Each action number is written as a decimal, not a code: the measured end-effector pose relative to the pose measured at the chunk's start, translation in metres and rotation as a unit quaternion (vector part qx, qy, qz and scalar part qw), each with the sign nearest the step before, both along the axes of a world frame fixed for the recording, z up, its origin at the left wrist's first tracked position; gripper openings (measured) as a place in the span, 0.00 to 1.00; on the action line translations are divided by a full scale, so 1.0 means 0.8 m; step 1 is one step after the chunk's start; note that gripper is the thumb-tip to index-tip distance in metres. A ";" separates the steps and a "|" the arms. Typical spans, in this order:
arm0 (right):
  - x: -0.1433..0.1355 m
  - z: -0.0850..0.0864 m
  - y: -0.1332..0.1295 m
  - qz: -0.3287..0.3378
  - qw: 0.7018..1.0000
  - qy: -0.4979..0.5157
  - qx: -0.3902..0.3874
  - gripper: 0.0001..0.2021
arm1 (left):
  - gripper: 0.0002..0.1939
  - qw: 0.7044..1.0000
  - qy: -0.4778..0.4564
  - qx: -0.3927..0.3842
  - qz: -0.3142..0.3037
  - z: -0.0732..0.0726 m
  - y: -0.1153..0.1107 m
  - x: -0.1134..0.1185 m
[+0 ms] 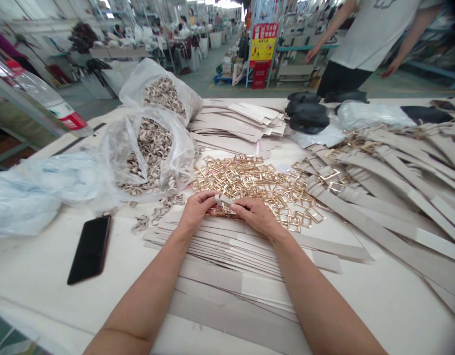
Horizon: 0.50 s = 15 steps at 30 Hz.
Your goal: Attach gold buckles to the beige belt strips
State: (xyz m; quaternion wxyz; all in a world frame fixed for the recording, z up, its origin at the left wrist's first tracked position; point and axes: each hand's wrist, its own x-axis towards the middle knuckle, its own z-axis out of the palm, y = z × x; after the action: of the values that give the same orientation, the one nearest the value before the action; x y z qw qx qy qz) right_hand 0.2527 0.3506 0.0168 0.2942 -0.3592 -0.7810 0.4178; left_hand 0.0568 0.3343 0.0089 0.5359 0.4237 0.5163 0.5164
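Observation:
Both hands meet at the near edge of a heap of gold belt buckles (242,177). Between my fingertips is a small pale grey belt strap end (225,200). My left hand (195,209) is closed, pinching it from the left, with a light loop-like bit at the fingertips. My right hand (257,215) is closed too, thumb and fingers pressed on the right side of the strap end. Gold metal shows just beneath the fingers; whether it is attached cannot be made out. Below my hands, grey belt straps (216,246) lie fanned in an overlapping row.
Two clear plastic bags of belt loops (153,148) stand at back left. A phone (90,249) lies left. Straps with buckles (394,182) spread on the right; more straps (235,121) and black bundles (308,112) sit behind. A person (375,39) stands beyond the table.

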 end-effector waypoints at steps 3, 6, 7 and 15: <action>-0.001 -0.001 -0.001 0.001 1.000 0.003 -0.009 0.18 | 0.13 0.996 0.048 0.066 0.035 -0.005 0.000 0.000; -0.001 -0.002 -0.001 0.012 0.999 0.012 -0.046 0.18 | 0.10 0.977 0.126 0.147 0.089 -0.010 -0.002 0.005; -0.001 -0.002 -0.001 0.015 0.998 0.015 -0.061 0.18 | 0.10 0.970 0.144 0.168 0.096 -0.010 -0.003 0.006; 0.001 0.001 0.000 -0.022 1.000 0.000 0.000 0.19 | 0.16 0.980 0.132 0.148 -0.026 0.006 -0.010 0.009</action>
State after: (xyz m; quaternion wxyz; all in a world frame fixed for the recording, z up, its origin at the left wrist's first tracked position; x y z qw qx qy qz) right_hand 0.2532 0.3508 0.0173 0.3035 -0.3766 -0.7729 0.4108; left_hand 0.0637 0.3260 0.0134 0.4077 0.5759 0.4890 0.5128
